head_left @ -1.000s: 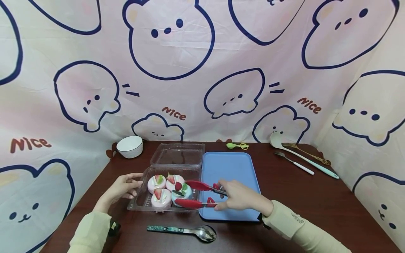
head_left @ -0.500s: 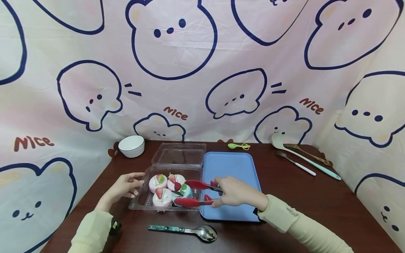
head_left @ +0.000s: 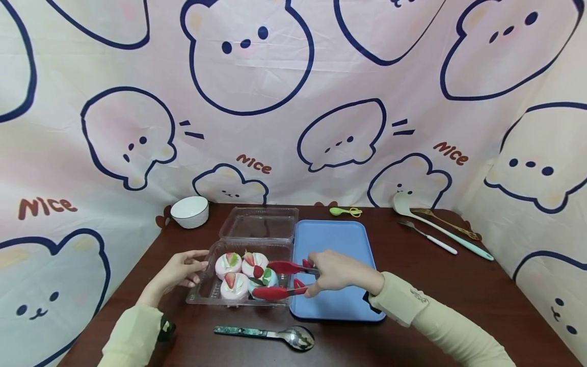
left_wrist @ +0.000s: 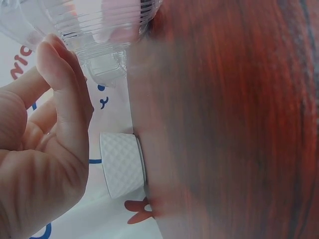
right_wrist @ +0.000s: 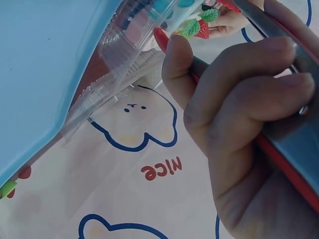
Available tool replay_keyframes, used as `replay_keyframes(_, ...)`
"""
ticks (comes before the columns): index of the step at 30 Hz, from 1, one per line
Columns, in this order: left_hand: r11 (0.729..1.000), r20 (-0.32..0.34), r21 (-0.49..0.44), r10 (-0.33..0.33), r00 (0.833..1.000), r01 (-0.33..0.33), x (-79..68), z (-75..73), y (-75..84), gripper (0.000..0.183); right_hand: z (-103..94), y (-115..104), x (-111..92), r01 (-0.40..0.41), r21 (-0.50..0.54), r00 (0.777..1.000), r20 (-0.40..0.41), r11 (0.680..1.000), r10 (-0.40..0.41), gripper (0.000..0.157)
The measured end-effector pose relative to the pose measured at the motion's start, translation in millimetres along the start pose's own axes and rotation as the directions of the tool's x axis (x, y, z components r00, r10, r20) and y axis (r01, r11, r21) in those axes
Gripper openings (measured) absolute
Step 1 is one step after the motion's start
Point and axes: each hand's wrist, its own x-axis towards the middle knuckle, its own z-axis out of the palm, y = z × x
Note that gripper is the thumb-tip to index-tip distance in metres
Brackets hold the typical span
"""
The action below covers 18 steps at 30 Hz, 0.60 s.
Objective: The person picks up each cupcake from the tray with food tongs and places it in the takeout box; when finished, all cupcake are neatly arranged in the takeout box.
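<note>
My right hand (head_left: 337, 272) holds red-tipped tongs (head_left: 282, 292), seen close up in the right wrist view with fingers curled round the metal arms. The tongs' two red heads stand apart, either side of a blue cupcake (head_left: 268, 278) topped with a berry and green leaves. This cupcake sits in a clear plastic container (head_left: 211, 295) with several pink strawberry-topped cupcakes (head_left: 234, 289). At the container's left rim, my left hand (head_left: 183, 270) pinches the edge; the left wrist view shows its fingertips against the clear wall.
A blue tray (head_left: 330, 239) lies right of the container, whose lid (head_left: 259, 224) is folded back. In front is a spoon (head_left: 298, 338). Behind are a white bowl (head_left: 190, 213) and a small green spoon (head_left: 337, 211). A ladle (head_left: 440, 228) and fork (head_left: 433, 239) lie right.
The right hand has shifted slightly left and the tongs' heads have drawn a little closer together around the blue cupcake. The left hand stays at the container's rim.
</note>
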Motion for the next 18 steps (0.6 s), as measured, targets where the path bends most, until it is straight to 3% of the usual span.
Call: replay_keyframes(18,1.0,0.009,-0.011,0.02,1.0,-0.02,0.9,-0.9,-3.9,0.056,1.9,0.9,-0.1,-0.011,0.006,1.0,-0.009,1.0,0.011,0.051)
